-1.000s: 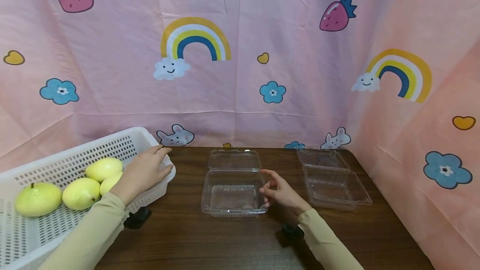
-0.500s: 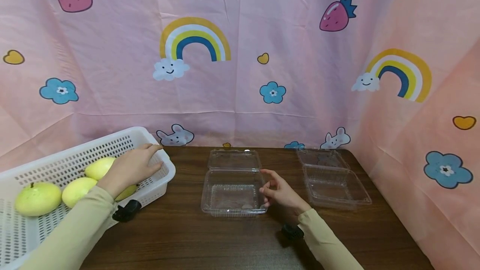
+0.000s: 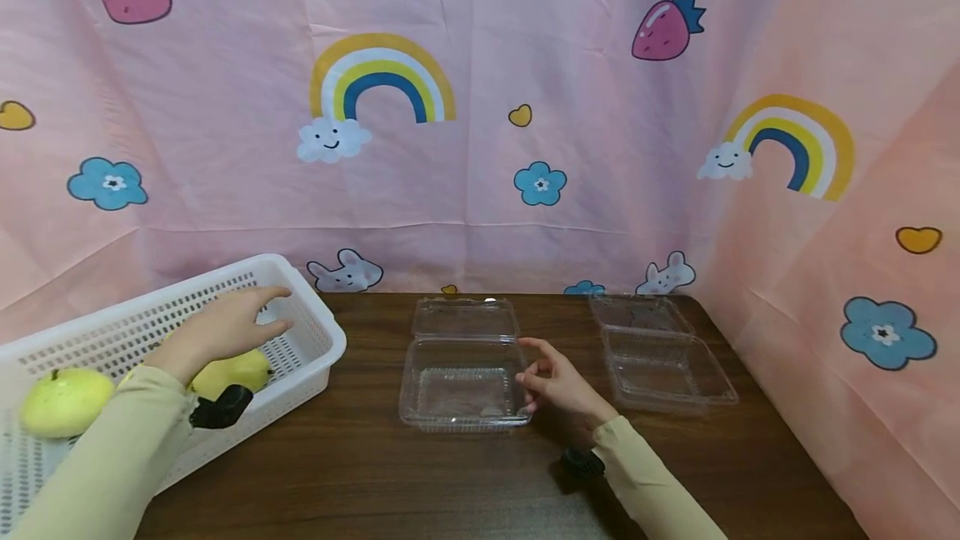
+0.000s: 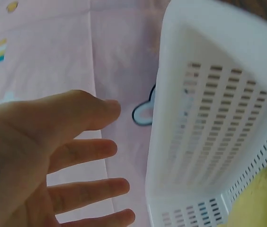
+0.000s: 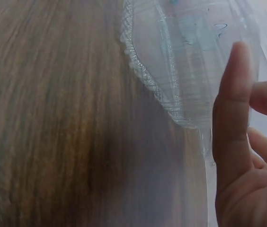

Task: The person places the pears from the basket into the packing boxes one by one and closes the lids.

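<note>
In the head view my left hand [image 3: 225, 323] is over the white perforated basket [image 3: 335, 342], thumb and fingers spread, holding nothing. Pale yellow-green pears lie under and around it: one pear [image 3: 67, 402] at the left, another pear [image 3: 234, 372] partly covered by the hand and wrist. The left wrist view shows the fingers apart and a stemmed pear [image 4: 261, 201] at its lower right. My right hand [image 3: 558, 386] holds the right edge of a clear plastic clamshell container [image 3: 461, 386], which stands with its lid folded back and nothing visible inside.
A second clear clamshell container [image 3: 663, 365], lid also back, stands to the right on the dark wooden table [image 3: 390, 486]. A printed pink cloth [image 3: 480, 215] hangs behind the table and along its right side. The basket takes up the table's left side.
My left hand has moved left from the basket's right end to over the pears, with its fingers spreading. The right hand stays at the container. The head view has shifted slightly.
</note>
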The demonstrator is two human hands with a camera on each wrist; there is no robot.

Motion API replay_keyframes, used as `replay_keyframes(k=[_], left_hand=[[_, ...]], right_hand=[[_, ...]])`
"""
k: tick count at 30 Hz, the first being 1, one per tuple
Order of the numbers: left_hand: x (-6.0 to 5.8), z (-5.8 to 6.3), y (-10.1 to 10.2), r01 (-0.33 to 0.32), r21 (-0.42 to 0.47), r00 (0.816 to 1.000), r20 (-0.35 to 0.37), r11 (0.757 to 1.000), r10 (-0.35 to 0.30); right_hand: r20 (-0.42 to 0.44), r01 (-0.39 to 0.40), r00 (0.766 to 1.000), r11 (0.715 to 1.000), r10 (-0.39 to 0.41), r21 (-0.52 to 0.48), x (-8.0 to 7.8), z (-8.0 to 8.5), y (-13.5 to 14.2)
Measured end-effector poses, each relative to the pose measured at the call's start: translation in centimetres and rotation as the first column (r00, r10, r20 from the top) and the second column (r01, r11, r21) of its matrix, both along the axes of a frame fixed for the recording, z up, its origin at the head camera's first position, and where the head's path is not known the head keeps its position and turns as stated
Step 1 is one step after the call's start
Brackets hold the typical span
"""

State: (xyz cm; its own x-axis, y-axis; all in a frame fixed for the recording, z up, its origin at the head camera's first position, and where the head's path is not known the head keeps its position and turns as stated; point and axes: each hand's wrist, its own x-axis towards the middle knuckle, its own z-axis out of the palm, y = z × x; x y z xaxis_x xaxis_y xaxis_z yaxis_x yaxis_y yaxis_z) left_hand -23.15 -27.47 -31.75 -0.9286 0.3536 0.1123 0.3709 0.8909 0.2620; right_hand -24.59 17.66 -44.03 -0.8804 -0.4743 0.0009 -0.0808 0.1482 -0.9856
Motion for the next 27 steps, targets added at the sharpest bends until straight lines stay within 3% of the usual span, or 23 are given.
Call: replay_keyframes(k=[12,24,27], left_hand=[[-0.5,-1.1,-4.5,-0.031,0.061,0.997,0.076,0.998,0.026],[-0.9,-2.1,-6.9,-0.049,0.131,0.973,0.232,0.99,0.017],[-1.1,-2.6,-7.3,-0.04,0.129,0.97,0.241,0.991,0.008]], right_hand=[[-0.015,0.015,1.0,1.0,-0.014,0.009,-0.1,-0.2,-0.1],[-0.011,0.037,0.999,0.999,-0.037,0.001,0.0,-0.4,-0.2],[-0.009,0.04,0.999,0.999,-0.04,-0.007,0.1,-0.5,-0.2]])
